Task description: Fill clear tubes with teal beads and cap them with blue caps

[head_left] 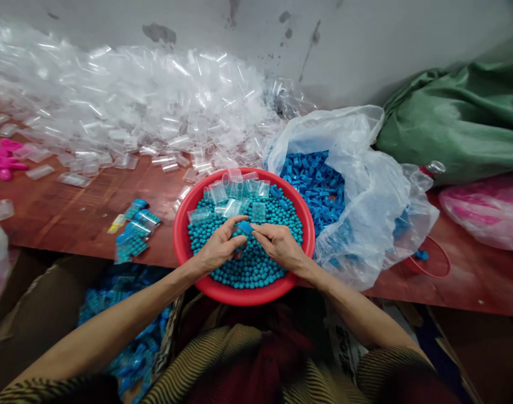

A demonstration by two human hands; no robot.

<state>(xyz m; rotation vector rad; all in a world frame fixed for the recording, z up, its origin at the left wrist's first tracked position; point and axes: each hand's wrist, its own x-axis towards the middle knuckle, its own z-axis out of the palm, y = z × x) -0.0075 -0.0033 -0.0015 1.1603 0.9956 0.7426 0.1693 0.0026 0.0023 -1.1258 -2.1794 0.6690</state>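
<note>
A red basin [184, 224] full of small teal balls [256, 266] sits at the table's near edge, with several clear plastic tubes [229, 193] lying at its far side. Both hands meet over the balls. My left hand [220, 247] is curled, its fingers closed on what looks like a clear tube, mostly hidden. My right hand [277, 241] pinches a small blue cap [246, 227] between thumb and fingers and holds it against the left hand's fingertips.
A big heap of clear tubes [125, 106] covers the far table. A plastic bag of blue caps [319, 185] stands right of the basin. Filled tubes [134, 230] lie to the left. Green cloth [462, 112], pink bag [487, 210], small red basket [433, 261] at right.
</note>
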